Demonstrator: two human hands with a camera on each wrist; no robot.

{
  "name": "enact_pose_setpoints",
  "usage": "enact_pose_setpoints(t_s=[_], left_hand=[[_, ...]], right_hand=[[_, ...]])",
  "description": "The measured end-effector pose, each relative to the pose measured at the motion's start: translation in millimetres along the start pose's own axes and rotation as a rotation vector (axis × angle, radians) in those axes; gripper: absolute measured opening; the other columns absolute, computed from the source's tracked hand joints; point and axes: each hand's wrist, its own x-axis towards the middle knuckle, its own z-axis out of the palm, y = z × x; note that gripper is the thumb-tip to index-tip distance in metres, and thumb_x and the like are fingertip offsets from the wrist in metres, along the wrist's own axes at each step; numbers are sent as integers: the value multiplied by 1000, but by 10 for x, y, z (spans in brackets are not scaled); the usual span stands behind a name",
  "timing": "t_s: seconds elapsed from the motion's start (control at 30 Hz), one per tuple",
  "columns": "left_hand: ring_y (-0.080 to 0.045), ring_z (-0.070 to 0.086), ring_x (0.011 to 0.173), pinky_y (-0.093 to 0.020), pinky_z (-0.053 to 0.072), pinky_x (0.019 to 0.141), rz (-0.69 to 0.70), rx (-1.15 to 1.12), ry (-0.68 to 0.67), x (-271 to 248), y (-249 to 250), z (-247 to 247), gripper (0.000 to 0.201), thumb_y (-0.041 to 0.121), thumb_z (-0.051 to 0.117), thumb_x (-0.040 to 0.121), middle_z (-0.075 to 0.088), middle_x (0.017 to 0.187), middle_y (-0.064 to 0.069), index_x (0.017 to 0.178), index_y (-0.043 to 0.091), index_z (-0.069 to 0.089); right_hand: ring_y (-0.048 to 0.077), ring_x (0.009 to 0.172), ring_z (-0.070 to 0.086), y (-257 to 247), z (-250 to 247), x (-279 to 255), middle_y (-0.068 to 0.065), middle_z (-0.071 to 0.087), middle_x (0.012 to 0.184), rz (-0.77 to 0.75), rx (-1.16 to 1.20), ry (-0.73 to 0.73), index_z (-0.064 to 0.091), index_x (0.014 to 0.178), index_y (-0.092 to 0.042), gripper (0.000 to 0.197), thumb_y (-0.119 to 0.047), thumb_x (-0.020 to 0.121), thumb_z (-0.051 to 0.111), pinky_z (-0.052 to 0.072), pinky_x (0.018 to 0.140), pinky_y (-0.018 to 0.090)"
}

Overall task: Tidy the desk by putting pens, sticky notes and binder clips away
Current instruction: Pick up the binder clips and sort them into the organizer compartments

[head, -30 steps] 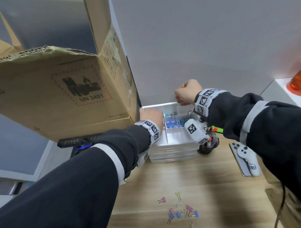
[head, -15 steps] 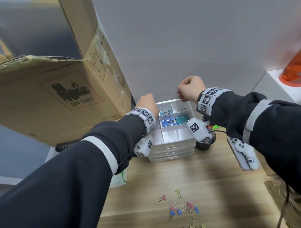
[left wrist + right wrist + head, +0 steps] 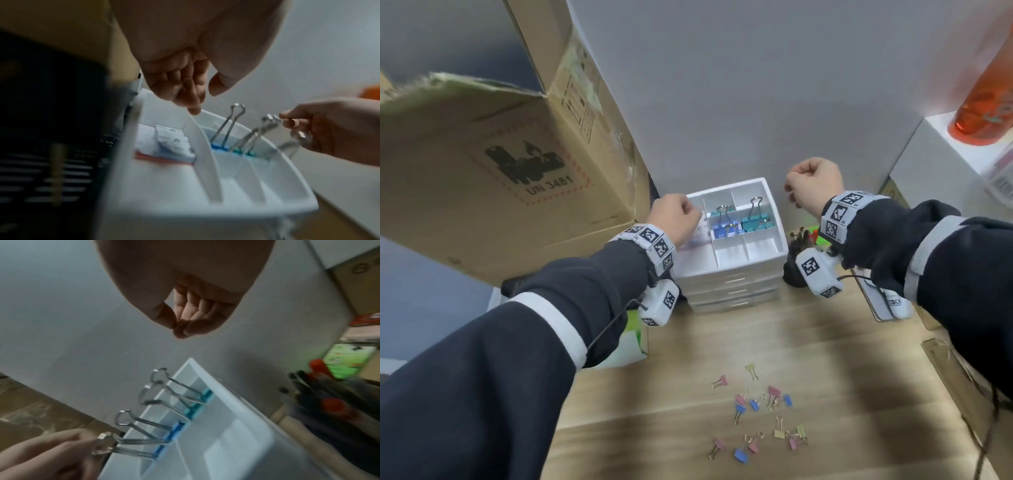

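While left hand (image 3: pixel 674 219) and right hand (image 3: pixel 813 181) pinch what looks like a clear lid (image 3: pixel 224 104) above the organizer tray (image 3: pixel 779 241) at the tabletop's far edge, loose binder clips (image 3: pixel 756 407) lie near its front edge, roughly between both.

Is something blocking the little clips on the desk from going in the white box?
Nothing visible does: bare desk lies between the small clips and the white organizer, whose top tray looks open.

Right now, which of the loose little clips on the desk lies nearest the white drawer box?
The yellow clip, at the scatter's far edge; the pink clip left of it lies a little farther off.
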Motion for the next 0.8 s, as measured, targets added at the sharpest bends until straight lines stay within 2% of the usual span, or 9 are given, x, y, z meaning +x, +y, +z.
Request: enact_pose_setpoints(t_s=[0.13, 0.23, 0.3, 0.37, 0.4, 0.47, 0.57, 0.67, 0.8], left_hand=[[-21, 53, 59, -30, 44, 58, 105, 112, -42, -364, -171, -27, 28, 27, 55, 86, 58, 58, -2, 62, 13, 55], [-24, 48, 57, -34, 48, 60, 172, 103, -38, -666, -337, 31, 32, 32, 54, 83, 56, 57, -8, 60, 10, 52], [-24, 50, 57, -35, 47, 60, 188, 109, -27, -854, -494, 98, 32, 34, 54, 82, 54, 54, -3, 58, 12, 51], [-19, 49, 55, -32, 41, 57, 195, 132, -18, -1020, -661, 191, 34, 35, 55, 84, 51, 51, 2, 56, 18, 47], [-17, 49, 55, -30, 37, 57, 196, 150, -22, -1100, -747, 248, 34, 35, 56, 85, 51, 51, 3, 56, 20, 46], [-19, 52, 57, -28, 36, 58, 174, 203, -47, -1253, -933, 395, 32, 36, 56, 85, 54, 53, 2, 59, 18, 50], [-26, 56, 64, -30, 45, 60, 120, 261, -139, -1454, -1259, 708, 26, 36, 54, 79, 59, 58, 1, 64, 14, 55], [-20, 57, 71, -28, 42, 61, 76, 315, -331, -1659, -1493, 1033, 13, 29, 58, 84, 62, 69, 6, 77, 19, 63], [-21, 63, 87, -31, 46, 69, 104, 321, -482, -1866, -1714, 1527, 12, 26, 57, 89, 64, 90, 5, 97, 20, 64]], right_hand=[[33, 76, 67, 578, -170, -31, 10, 67, 82, 178, -143, 123, 57, 73, -16, 3, -18, 75, 56, 55, 70, 37], [33, 92, 66, 1175, -225, -69, 15, 65, 97, 310, -450, -139, 53, 73, -18, 19, -32, 75, 65, 57, 88, 44], [34, 79, 70, 1410, -183, -256, 17, 73, 84, 354, -592, -254, 64, 76, -11, 26, -35, 69, 65, 59, 80, 43], [29, 60, 67, 1503, -86, -549, 12, 72, 64, 334, -735, -356, 71, 74, -3, 20, -20, 75, 60, 57, 66, 38], [27, 57, 67, 1580, -38, -656, 10, 73, 63, 321, -822, -401, 72, 74, -1, 18, -13, 76, 59, 58, 65, 37], [27, 61, 65, 1655, 26, -922, 13, 75, 74, 313, -944, -493, 73, 78, 1, 16, -8, 79, 59, 56, 65, 32], [28, 69, 67, 1969, 144, -1192, 14, 75, 84, 277, -976, -608, 73, 88, 1, 19, -13, 84, 61, 55, 66, 31], [26, 82, 71, 2207, 257, -1480, 8, 75, 86, 228, -934, -671, 73, 86, -8, 12, -14, 76, 72, 59, 71, 33], [23, 75, 66, 2480, 384, -1756, 1, 68, 78, 171, -951, -657, 63, 81, -15, 25, -35, 70, 73, 55, 66, 32]])
